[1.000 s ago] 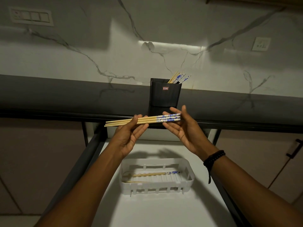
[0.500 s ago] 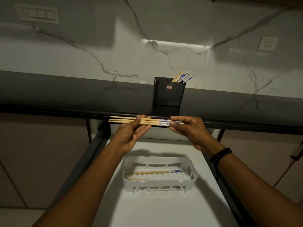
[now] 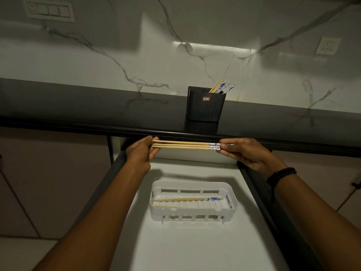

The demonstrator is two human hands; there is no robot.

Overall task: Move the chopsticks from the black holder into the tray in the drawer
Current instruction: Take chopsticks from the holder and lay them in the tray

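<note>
A small bundle of wooden chopsticks (image 3: 183,145) with blue-and-white ends lies level in the air between my hands, above the open drawer. My left hand (image 3: 141,152) pinches the plain tips. My right hand (image 3: 242,151) pinches the patterned ends. Below them a white slotted tray (image 3: 233,200) sits on the drawer floor with two chopsticks (image 3: 185,200) lying in it. The black holder (image 3: 205,106) stands on the dark counter behind, several chopsticks (image 3: 223,87) sticking out of its right side.
The open drawer (image 3: 195,241) has a white floor and dark side rails (image 3: 259,194) left and right. The counter's dark front edge (image 3: 78,127) runs just above my hands. A marble wall with a switch plate (image 3: 49,11) and a socket (image 3: 328,45) rises behind.
My hands have slid apart to the two ends of the bundle and levelled it. The bundle has come slightly down, from in front of the holder to just below the counter edge.
</note>
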